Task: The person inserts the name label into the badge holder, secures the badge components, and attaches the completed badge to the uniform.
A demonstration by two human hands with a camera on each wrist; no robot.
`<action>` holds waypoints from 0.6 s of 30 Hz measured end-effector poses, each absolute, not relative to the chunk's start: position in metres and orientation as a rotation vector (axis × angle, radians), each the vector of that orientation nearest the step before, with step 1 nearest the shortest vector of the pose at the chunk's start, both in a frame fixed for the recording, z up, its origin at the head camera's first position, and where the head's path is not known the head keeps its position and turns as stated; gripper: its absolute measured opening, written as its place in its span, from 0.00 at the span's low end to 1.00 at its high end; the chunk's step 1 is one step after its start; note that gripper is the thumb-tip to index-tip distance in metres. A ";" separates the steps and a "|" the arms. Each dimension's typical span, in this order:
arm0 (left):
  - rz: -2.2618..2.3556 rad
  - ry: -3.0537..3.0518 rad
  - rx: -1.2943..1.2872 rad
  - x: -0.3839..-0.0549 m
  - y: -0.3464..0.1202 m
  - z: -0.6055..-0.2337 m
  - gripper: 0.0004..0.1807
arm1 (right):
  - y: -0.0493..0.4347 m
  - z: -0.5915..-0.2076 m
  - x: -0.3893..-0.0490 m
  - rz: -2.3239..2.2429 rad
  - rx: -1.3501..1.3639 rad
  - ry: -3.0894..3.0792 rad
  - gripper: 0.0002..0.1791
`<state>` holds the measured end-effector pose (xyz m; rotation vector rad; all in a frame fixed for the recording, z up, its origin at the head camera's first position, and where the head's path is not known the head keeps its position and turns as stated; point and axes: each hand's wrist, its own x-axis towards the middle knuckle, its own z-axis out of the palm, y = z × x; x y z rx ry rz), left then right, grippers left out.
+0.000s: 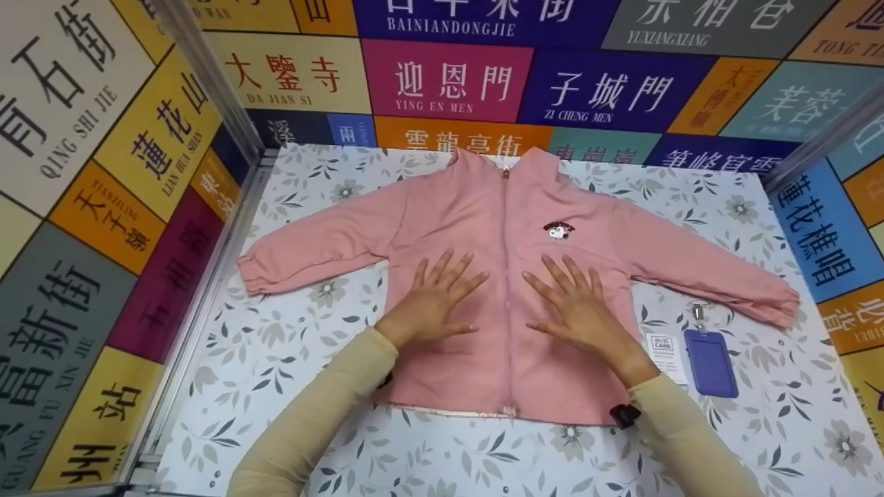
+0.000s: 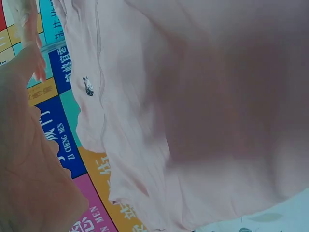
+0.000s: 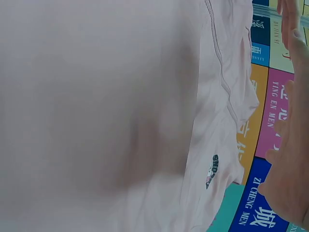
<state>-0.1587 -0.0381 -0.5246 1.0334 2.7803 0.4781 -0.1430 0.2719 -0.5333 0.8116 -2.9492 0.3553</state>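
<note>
A pink zip-up jacket (image 1: 449,214) lies spread front side up, sleeves out to both sides and collar at the far end. Its zipper (image 1: 506,262) runs down the middle, with a small cartoon patch (image 1: 558,230) right of it. My left hand (image 1: 435,300) is over the front panel left of the zipper, fingers spread and straight. Over the right panel, my right hand (image 1: 577,300) is spread likewise. Both wrist views show the hands, left (image 2: 34,154) and right (image 3: 289,140), palm side toward the fabric; whether they touch it I cannot tell. Neither holds anything.
A purple badge holder (image 1: 710,362) with a metal clip and a white card (image 1: 665,357) lie right of the jacket, below its right sleeve. The table (image 1: 331,442) has a leaf-patterned cover. Panels with street names (image 1: 449,79) wall in the back and sides.
</note>
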 end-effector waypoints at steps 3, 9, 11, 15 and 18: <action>0.487 2.766 1.028 -0.159 -0.034 -0.525 0.47 | 0.275 -0.531 -0.142 0.346 0.814 -2.944 0.45; 0.551 2.709 1.046 -0.161 -0.020 -0.527 0.48 | 0.287 -0.528 -0.137 0.367 0.775 -2.957 0.44; 0.581 2.680 1.065 -0.162 -0.015 -0.527 0.48 | 0.292 -0.527 -0.134 0.391 0.744 -2.957 0.44; 0.670 2.617 1.123 -0.163 -0.004 -0.528 0.47 | 0.305 -0.528 -0.126 0.420 0.691 -2.939 0.43; 0.756 2.578 1.164 -0.165 0.006 -0.529 0.46 | 0.316 -0.529 -0.121 0.456 0.639 -2.928 0.42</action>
